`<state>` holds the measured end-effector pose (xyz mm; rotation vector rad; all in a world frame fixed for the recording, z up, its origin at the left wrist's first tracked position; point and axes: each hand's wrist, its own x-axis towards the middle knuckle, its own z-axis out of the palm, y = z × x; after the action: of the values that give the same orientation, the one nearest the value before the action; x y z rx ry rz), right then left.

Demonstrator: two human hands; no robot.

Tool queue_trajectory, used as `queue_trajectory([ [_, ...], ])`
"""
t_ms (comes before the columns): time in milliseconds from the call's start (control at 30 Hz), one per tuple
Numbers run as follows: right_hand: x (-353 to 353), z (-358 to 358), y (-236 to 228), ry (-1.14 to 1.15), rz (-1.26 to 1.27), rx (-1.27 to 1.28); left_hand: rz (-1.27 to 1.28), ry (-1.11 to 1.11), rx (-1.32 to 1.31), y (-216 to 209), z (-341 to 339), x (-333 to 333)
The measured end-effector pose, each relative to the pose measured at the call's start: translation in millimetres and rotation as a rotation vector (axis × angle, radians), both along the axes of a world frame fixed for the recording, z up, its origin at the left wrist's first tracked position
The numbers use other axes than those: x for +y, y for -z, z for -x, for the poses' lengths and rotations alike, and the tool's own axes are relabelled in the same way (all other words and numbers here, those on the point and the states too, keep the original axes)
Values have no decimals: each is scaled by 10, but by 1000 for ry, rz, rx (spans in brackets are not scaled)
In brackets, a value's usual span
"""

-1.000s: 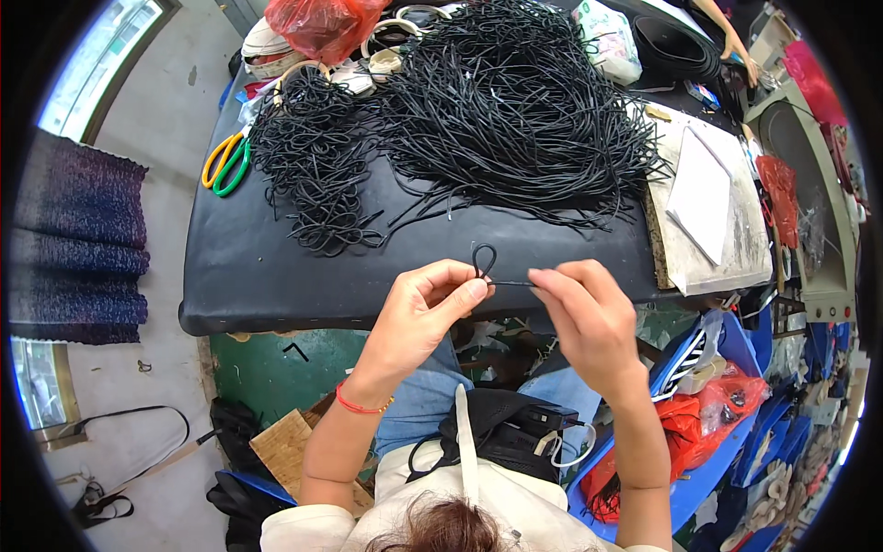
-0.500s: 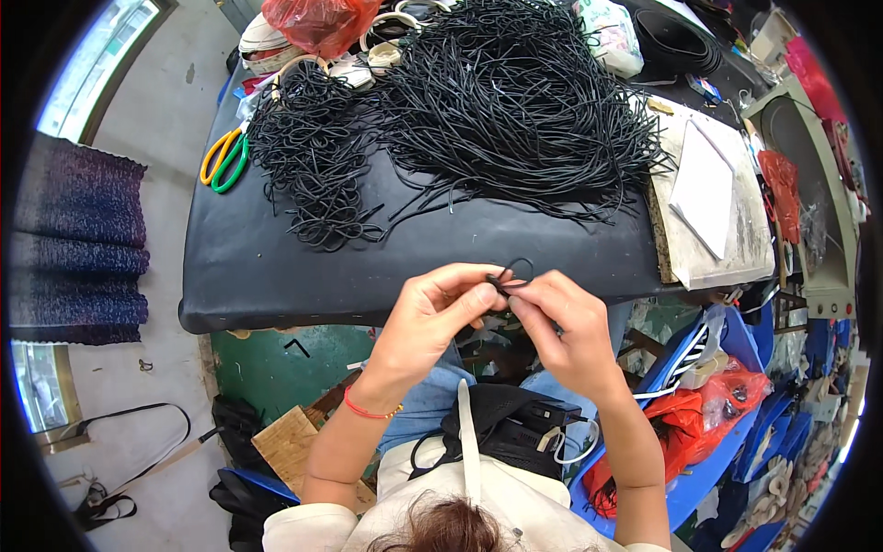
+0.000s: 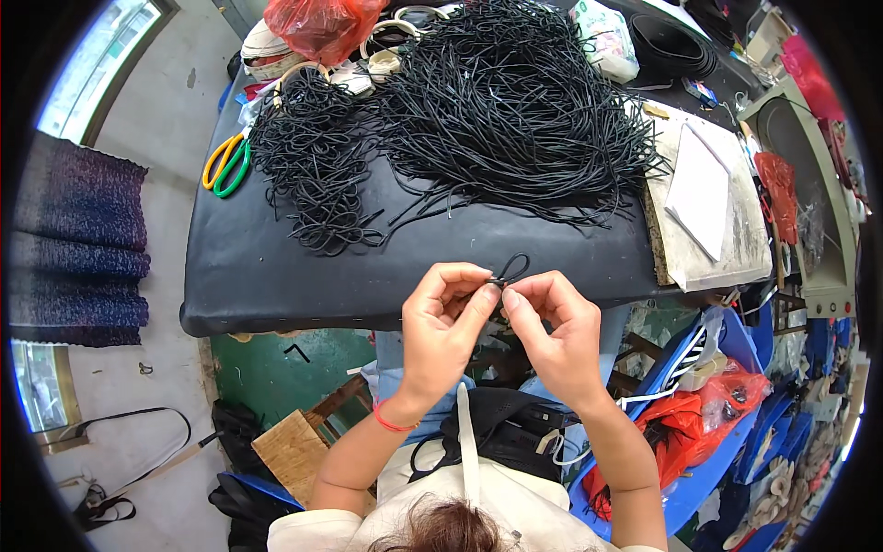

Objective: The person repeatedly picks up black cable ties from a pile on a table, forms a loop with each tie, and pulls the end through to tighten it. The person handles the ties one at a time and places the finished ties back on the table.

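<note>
A thin black cord (image 3: 519,266), bent into a small loop, is pinched between my two hands just past the near edge of the table. My left hand (image 3: 448,317) grips it between thumb and fingers. From the other side, the thumb and index finger of my right hand (image 3: 552,331) close on the same cord. The loop stands up beyond my fingertips, and my fingers hide part of the cord where it seems to cross itself. Farther off lie a large heap of black cords (image 3: 524,110) and a smaller tangle of looped cords (image 3: 317,156).
Scissors with yellow and green handles (image 3: 226,166) lie at the left of the black-covered table (image 3: 267,276). A worn board (image 3: 745,230) with a white sheet (image 3: 699,189) is at the right. Red plastic bags (image 3: 322,28) sit at the back. A blue container (image 3: 681,359) stands low on the right.
My right hand has turned and drawn slightly back, its fingers now more upright. The cord loop has become narrower and more elongated. Both hands stay on the cord.
</note>
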<state>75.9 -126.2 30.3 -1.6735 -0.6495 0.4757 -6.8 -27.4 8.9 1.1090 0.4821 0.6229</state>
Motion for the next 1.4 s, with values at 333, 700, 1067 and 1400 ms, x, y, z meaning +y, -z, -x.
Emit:
queue_trajectory([
  [333,-6,-212,21,-161,105,-392,-420,166,234,-86,104,128],
  [700,-68,-269,92,-123,-125,1069,-375,341,253,-236,104,147],
  [1067,-73,-209,140,-113,-127,586,-334,389,311,-85,89,118],
  [1400,-66,-185,112,-106,-157,539,-369,469,340,-74,64,136],
])
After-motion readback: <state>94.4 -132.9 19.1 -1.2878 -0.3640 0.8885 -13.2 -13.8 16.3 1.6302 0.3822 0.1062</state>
